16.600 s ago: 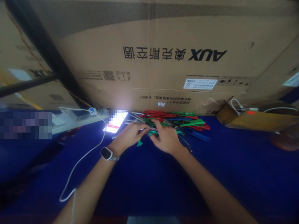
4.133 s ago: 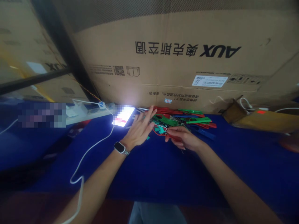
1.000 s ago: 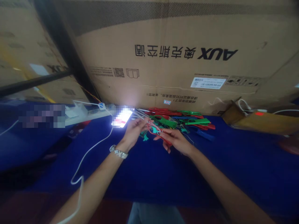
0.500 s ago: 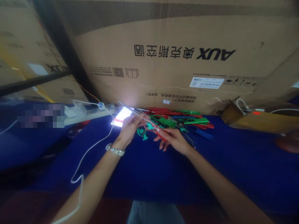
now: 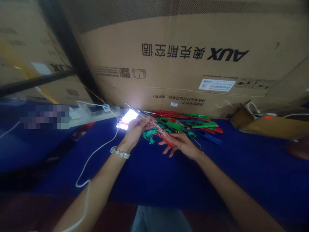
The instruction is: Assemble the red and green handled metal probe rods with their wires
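Note:
In the middle of the head view I hold a long-necked lighter with a red handle (image 5: 170, 141) slantwise over the blue table. My left hand (image 5: 134, 129) is closed around it near the base of its thin metal neck (image 5: 131, 109), which points up and left. My right hand (image 5: 186, 145) pinches the red handle between thumb and forefinger, its other fingers loosely apart below. Wires or thin inner parts show along the handle, too blurred to tell. Small teal plastic pieces (image 5: 150, 139) lie just beyond my hands. Behind them is a heap of red, green and blue lighter handles (image 5: 170, 123).
A brightly lit phone screen (image 5: 127, 120) stands behind my left hand. A white cable (image 5: 89, 158) runs down across my left forearm. A power strip (image 5: 96, 116) lies at left, an open cardboard box (image 5: 267, 126) at right. A large carton (image 5: 169, 71) walls off the back.
The view has shifted slightly. Both hands keep nearly the same hold on the red lighter, and the pile looks unchanged.

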The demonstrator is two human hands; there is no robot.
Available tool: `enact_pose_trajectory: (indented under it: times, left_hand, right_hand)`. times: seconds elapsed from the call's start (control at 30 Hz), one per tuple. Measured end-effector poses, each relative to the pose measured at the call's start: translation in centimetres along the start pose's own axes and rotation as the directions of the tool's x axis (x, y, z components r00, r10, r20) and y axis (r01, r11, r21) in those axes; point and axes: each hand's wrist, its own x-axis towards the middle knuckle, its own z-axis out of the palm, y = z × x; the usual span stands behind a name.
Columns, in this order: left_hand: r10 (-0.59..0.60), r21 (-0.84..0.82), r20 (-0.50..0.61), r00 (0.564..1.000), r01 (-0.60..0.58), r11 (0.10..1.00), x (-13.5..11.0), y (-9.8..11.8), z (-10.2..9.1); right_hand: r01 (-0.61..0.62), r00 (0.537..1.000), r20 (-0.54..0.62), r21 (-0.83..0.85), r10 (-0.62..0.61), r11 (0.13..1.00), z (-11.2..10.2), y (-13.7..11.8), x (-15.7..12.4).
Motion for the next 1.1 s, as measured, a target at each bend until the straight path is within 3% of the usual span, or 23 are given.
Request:
enact_pose_trajectory:
  times: [0.33,0.7,0.87,1.1]
  left_hand:
    - [-0.008,0.007,-0.016,1.000,0.008,1.000,0.02,0.23,0.02]
    - [-0.005,0.001,-0.040,0.999,0.005,1.000,0.02,0.26,-0.07]
    - [-0.011,0.004,-0.037,0.999,0.011,1.000,-0.09,0.46,-0.13]
    - [0.008,0.032,-0.046,0.999,-0.006,0.999,-0.09,0.19,-0.07]
  right_hand:
    - [-0.010,1.000,0.010,0.002,0.010,1.000,-0.32,0.37,0.09]
    - [-0.024,0.997,-0.073,0.005,0.024,1.000,-0.09,-0.45,-0.15]
    - [0.009,0.998,-0.059,-0.055,-0.012,0.998,-0.26,-0.26,-0.10]
    - [0.053,0.983,-0.163,-0.202,-0.087,0.978,-0.28,0.25,0.03]
